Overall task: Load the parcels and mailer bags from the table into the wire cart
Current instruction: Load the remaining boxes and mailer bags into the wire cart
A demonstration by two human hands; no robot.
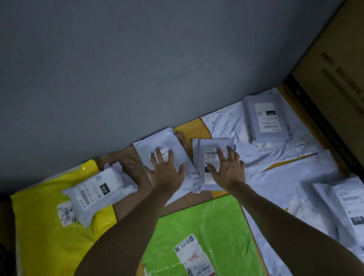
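Over at the far edge of the counter (189, 127), tight against the grey wall (124, 54), I've got both hands on white mailers. My left hand (166, 169) lies flat, fingers splayed, on one white mailer bag (154, 140). My right hand (227, 170) is spread the same way on the smaller labelled bag (200, 145) just beside it. Neither hand has curled round anything, so nothing is gripped yet. I read this as the pick-up step for these two, and early in the job, because plenty is left. A white parcel (97, 190) sits on the yellow mailer (52, 228) to the left, and the green mailer (207, 224) lies near me between my forearms. A grey parcel (266, 118) rests on a big flat white bag (226, 120), with another parcel (352, 210) at the right. The wire cart isn't in view, so I can't tell which way the carry goes. Next, I reckon, the fingers need to hook the edges of these thin, slick bags and pinch, one per hand. Their edges meet between my hands, so I'd watch that one doesn't drag the other. Room is tight ahead at the wall, and the tall cardboard box (337, 78) hems in the right. The open path is up and back toward me, over the green mailer.
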